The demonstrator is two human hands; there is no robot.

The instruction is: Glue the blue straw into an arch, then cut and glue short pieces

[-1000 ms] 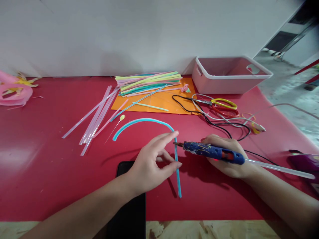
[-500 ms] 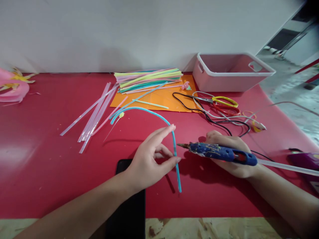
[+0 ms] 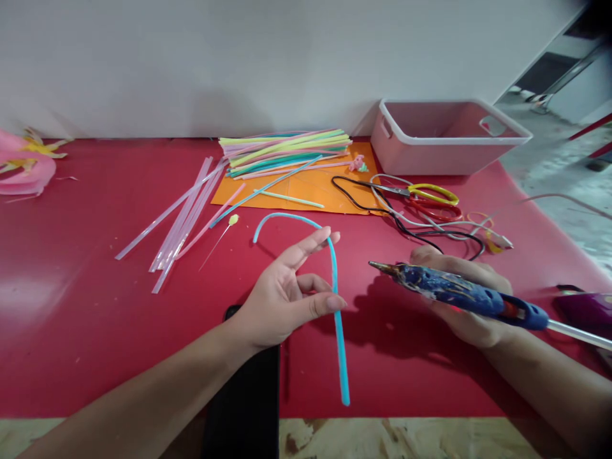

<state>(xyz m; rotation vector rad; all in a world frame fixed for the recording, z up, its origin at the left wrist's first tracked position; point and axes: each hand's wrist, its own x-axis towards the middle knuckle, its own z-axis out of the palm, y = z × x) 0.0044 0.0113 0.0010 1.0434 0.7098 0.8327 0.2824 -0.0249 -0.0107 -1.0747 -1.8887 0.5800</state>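
A bent blue pipe cleaner (image 3: pixel 340 357) is pinched between the thumb and fingers of my left hand (image 3: pixel 291 299). Its upper part arches over to the left and its lower end hangs straight toward me. My right hand (image 3: pixel 466 274) grips a blue hot glue gun (image 3: pixel 459 293), stained with dried glue, with a clear glue stick (image 3: pixel 578 335) coming out of its back. The nozzle points left toward the pipe cleaner, with a gap between them. A small yellow ball on a thin stem (image 3: pixel 233 220) lies left of the arch.
Behind lie a bundle of coloured pipe cleaners (image 3: pixel 287 150) on an orange sheet (image 3: pixel 306 191), clear glue sticks (image 3: pixel 184 223), scissors (image 3: pixel 433 194) among cables (image 3: pixel 406 223), and a pink bin (image 3: pixel 440 156). A black flat object (image 3: pixel 248 401) sits under my left forearm. Pink-yellow craft stands far left.
The glue gun has drawn back to the right, away from the pipe cleaner. The pipe cleaner has shifted in my left hand: its arch reaches less far left and its lower end hangs lower.
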